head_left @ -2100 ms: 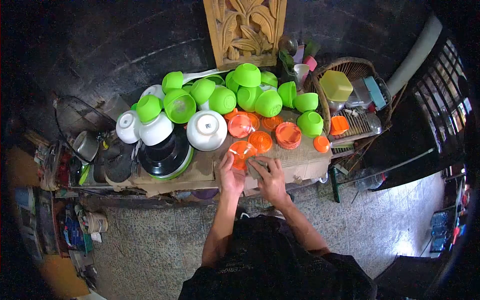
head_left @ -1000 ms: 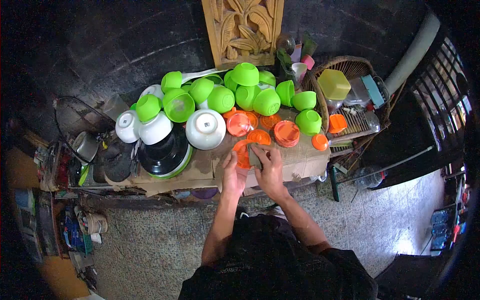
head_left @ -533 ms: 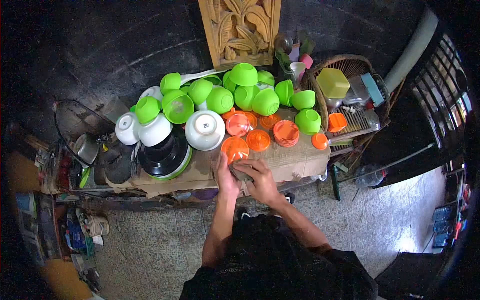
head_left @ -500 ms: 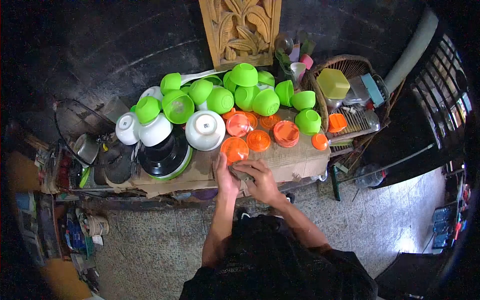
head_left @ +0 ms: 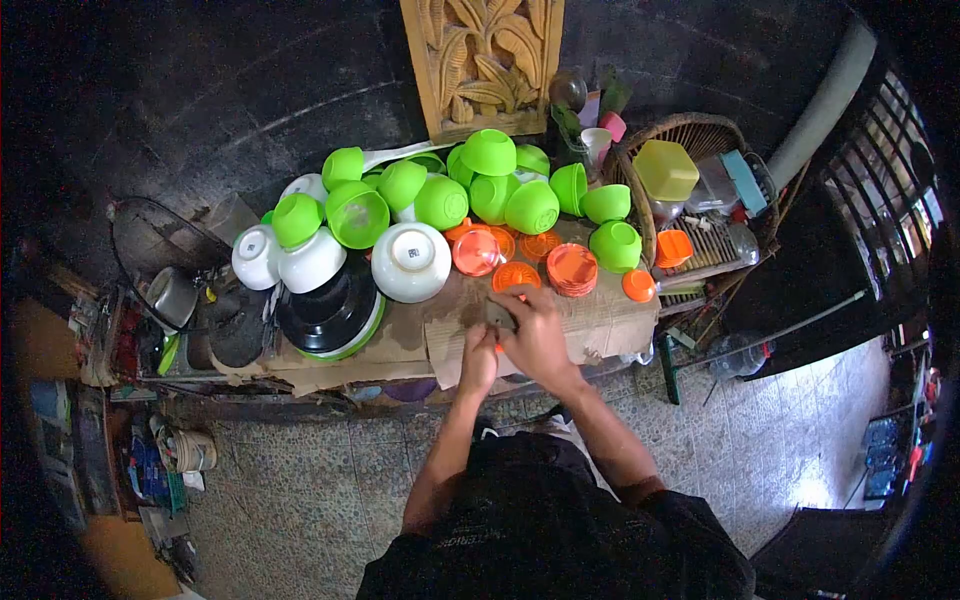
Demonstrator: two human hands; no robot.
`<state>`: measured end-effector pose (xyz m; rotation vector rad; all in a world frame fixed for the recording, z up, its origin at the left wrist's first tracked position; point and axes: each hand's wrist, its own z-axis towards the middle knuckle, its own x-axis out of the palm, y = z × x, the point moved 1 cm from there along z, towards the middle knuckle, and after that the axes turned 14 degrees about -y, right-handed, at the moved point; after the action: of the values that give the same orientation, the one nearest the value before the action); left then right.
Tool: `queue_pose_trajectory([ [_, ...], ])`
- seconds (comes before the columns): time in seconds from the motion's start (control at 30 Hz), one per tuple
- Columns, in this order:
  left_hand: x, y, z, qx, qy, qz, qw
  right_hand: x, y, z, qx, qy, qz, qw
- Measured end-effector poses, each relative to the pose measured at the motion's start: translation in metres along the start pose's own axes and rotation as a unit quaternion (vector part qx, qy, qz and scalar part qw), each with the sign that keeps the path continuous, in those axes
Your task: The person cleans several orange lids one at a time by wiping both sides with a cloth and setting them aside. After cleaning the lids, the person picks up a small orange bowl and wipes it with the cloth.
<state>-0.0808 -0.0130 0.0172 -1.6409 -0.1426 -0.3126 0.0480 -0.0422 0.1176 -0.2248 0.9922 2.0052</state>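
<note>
Both hands meet above the front of the cardboard (head_left: 620, 318). My left hand (head_left: 479, 362) is closed at the edge of an orange lid (head_left: 499, 348), of which only a sliver shows. Fingers of my right hand (head_left: 538, 338) are bent around a grey cloth (head_left: 500, 316) that covers most of the lid. Just behind them lie an orange ribbed lid (head_left: 516, 277), a stack of orange lids (head_left: 573, 266) and a clear-looking orange lid (head_left: 475, 252). An upturned white bowl (head_left: 411, 262) rests to their left.
Several green bowls (head_left: 440, 203) are piled at the back. Black plates (head_left: 325, 315) and white bowls (head_left: 312, 262) stand at the left. A wicker basket (head_left: 640, 195) with containers is at the right, near a small orange cup (head_left: 638, 286). A carved wooden panel (head_left: 485, 70) leans behind.
The orange lid has come down toward me and turned, now mostly hidden. My left hand has shifted slightly right and down; my right hand and the cloth have moved up and right.
</note>
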Motion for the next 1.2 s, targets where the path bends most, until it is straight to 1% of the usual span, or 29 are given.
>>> queue_pose_trajectory([
  [0.03, 0.001, 0.004, 0.0, 0.0, 0.001, 0.0, 1.0, -0.001, 0.007, -0.001, 0.0, -0.001, -0.001, 1.0],
  [0.07, 0.002, 0.01, -0.001, -0.093, -0.057, -0.142, 0.984, -0.003, 0.017, -0.002, -0.018, 0.0, -0.007, 1.0],
  [0.1, 0.009, -0.004, -0.005, -0.181, -0.114, -0.279, 0.936, -0.004, 0.024, -0.003, -0.037, 0.002, -0.012, 0.999],
  [0.13, 0.023, -0.047, -0.017, -0.202, -0.135, -0.274, 0.931, 0.001, 0.023, -0.01, -0.052, 0.016, -0.021, 0.998],
  [0.17, 0.021, -0.046, -0.018, -0.203, -0.136, -0.272, 0.931, 0.006, 0.021, -0.02, -0.05, 0.016, -0.02, 0.998],
  [0.23, 0.016, -0.043, -0.014, -0.182, -0.089, -0.343, 0.917, 0.013, 0.024, -0.027, -0.11, 0.043, -0.032, 0.992],
  [0.27, 0.012, -0.039, -0.014, -0.168, -0.08, -0.353, 0.917, 0.013, 0.024, -0.03, -0.117, 0.036, -0.035, 0.992],
  [0.3, 0.009, -0.04, -0.012, -0.167, -0.08, -0.353, 0.917, 0.012, 0.022, -0.03, -0.117, 0.036, -0.035, 0.992],
  [0.37, 0.003, -0.042, -0.009, -0.178, -0.107, -0.361, 0.909, 0.012, 0.019, -0.033, -0.128, 0.059, 0.026, 0.99],
  [0.4, 0.002, -0.046, -0.008, -0.178, -0.106, -0.361, 0.909, 0.012, 0.017, -0.035, -0.128, 0.058, 0.026, 0.99],
  [0.47, 0.0, -0.055, -0.005, -0.067, -0.133, -0.323, 0.934, 0.01, 0.015, -0.039, -0.111, 0.044, 0.069, 0.99],
  [0.5, 0.0, -0.057, -0.004, -0.066, -0.135, -0.324, 0.934, 0.009, 0.012, -0.042, -0.112, 0.045, 0.07, 0.99],
  [0.57, 0.0, -0.059, -0.004, -0.062, -0.171, -0.351, 0.918, 0.01, 0.005, -0.046, -0.051, 0.049, 0.094, 0.993],
  [0.6, -0.003, -0.055, -0.003, -0.061, -0.173, -0.352, 0.918, 0.015, 0.003, -0.049, -0.052, 0.05, 0.095, 0.993],
  [0.67, -0.006, -0.044, 0.0, -0.106, -0.127, -0.407, 0.898, 0.023, -0.002, -0.055, 0.036, -0.07, 0.148, 0.986],
  [0.7, -0.006, -0.044, 0.0, -0.107, -0.126, -0.408, 0.898, 0.022, 0.0, -0.053, 0.036, -0.071, 0.147, 0.986],
  [0.77, -0.006, -0.046, -0.001, -0.087, -0.071, -0.394, 0.912, 0.017, 0.001, -0.047, 0.125, -0.109, 0.172, 0.971],
  [0.8, -0.005, -0.046, -0.001, -0.088, -0.07, -0.394, 0.912, 0.017, 0.001, -0.044, 0.126, -0.11, 0.17, 0.971],
  [0.87, -0.002, -0.048, 0.0, -0.075, -0.068, -0.333, 0.937, 0.017, -0.002, -0.036, 0.189, -0.149, 0.18, 0.954],
  [0.9, -0.001, -0.045, -0.001, -0.075, -0.067, -0.334, 0.937, 0.016, -0.003, -0.031, 0.188, -0.15, 0.179, 0.954],
  [0.97, 0.003, -0.039, -0.004, -0.08, -0.092, -0.309, 0.943, 0.011, -0.005, -0.023, 0.14, -0.156, 0.135, 0.968],
  [1.0, 0.007, -0.042, -0.005, -0.08, -0.092, -0.309, 0.943, 0.008, -0.004, -0.019, 0.14, -0.155, 0.135, 0.969],
  [1.07, 0.014, -0.049, -0.007, -0.037, -0.076, -0.263, 0.961, -0.001, 0.001, -0.012, 0.065, -0.091, 0.054, 0.992],
  [1.1, 0.013, -0.047, -0.006, -0.036, -0.075, -0.264, 0.961, -0.005, 0.002, -0.009, 0.064, -0.091, 0.054, 0.992],
  [1.17, 0.008, -0.043, -0.005, -0.007, -0.105, -0.123, 0.987, -0.006, 0.005, -0.006, 0.024, -0.016, 0.075, 0.997],
  [1.2, 0.007, -0.042, -0.004, -0.006, -0.106, -0.123, 0.987, -0.004, 0.006, -0.005, 0.023, -0.015, 0.076, 0.997],
])
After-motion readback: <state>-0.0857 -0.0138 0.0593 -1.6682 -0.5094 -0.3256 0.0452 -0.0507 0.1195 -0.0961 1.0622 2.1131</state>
